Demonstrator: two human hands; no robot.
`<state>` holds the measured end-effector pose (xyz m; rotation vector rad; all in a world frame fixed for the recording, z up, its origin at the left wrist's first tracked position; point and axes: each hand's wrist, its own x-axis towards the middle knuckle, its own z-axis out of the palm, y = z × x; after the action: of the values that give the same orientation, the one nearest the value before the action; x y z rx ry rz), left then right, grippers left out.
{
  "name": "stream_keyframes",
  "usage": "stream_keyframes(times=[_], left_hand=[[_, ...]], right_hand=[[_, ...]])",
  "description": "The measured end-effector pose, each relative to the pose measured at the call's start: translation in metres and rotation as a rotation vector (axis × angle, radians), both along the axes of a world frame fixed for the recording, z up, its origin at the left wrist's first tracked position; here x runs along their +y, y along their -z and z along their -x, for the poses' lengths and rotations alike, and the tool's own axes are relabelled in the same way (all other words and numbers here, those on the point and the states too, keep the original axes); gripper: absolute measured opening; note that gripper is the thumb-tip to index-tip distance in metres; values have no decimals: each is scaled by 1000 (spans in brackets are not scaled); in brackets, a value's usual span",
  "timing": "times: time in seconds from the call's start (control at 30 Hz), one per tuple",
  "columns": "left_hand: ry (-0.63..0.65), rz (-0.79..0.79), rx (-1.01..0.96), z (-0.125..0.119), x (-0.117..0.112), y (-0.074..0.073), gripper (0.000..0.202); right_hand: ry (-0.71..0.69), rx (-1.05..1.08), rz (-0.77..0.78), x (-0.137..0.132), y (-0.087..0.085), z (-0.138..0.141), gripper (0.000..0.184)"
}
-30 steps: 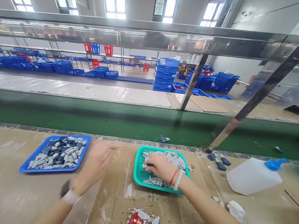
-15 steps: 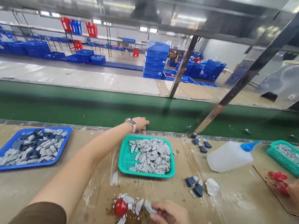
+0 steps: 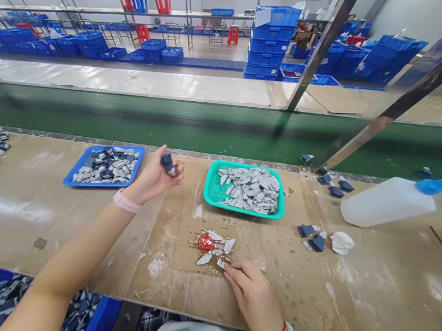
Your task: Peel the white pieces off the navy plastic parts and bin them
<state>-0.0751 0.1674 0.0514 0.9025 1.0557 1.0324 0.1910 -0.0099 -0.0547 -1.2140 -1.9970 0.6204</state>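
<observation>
My left hand (image 3: 156, 178) is raised between the blue and green trays, fingers curled round a small dark blue and grey plastic piece (image 3: 167, 162). Down by the cardboard, my right hand (image 3: 252, 292) has thumb and forefinger pinched at the end of a light grey plastic piece (image 3: 221, 264). Several more light grey pieces lie around a round red cap-like object (image 3: 205, 242) on a wet, crumb-strewn patch. Just behind it stands the green tray (image 3: 208, 196), heaped with light grey pieces. On the left, the blue tray (image 3: 73, 182) holds dark blue and grey pieces mixed.
To the right lies a white bottle (image 3: 385, 204) with a blue nozzle, near a crumpled white wad (image 3: 342, 243) and some loose dark blue pieces (image 3: 317, 242). A green belt (image 3: 161, 123) runs behind the table. Below the left edge sits a full blue crate (image 3: 107, 317).
My left hand has drawn back from the green belt and turned palm up, now showing a dark blue and grey piece. My right hand stays by the grey pieces. The view has tilted down.
</observation>
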Motion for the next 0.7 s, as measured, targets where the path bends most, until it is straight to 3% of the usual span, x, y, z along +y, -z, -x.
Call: stream_keyframes(times=[0.07,0.17,0.27,0.33,0.4,0.53,0.7], left_hand=[[-6,-14,10,11,-49,0,45],[-38,-146,285,8,-112,15,44],[-9,-215,485,-17,-155,38,46],[9,-227,463,-43,-171,50,44],[27,-247,392,-68,-179,55,38],[77,-262,243,-101,-182,48,34],[83,-296,294,-111,-182,35,30]], right_hand=[[2,78,89,3,-2,-2,30],[45,353,390,11,-7,-6,28],[88,660,749,16,-16,-6,38],[82,800,849,17,-25,-3,41],[62,854,765,14,-36,1,33],[88,689,293,4,-58,5,11],[58,469,-104,-3,-70,4,23]])
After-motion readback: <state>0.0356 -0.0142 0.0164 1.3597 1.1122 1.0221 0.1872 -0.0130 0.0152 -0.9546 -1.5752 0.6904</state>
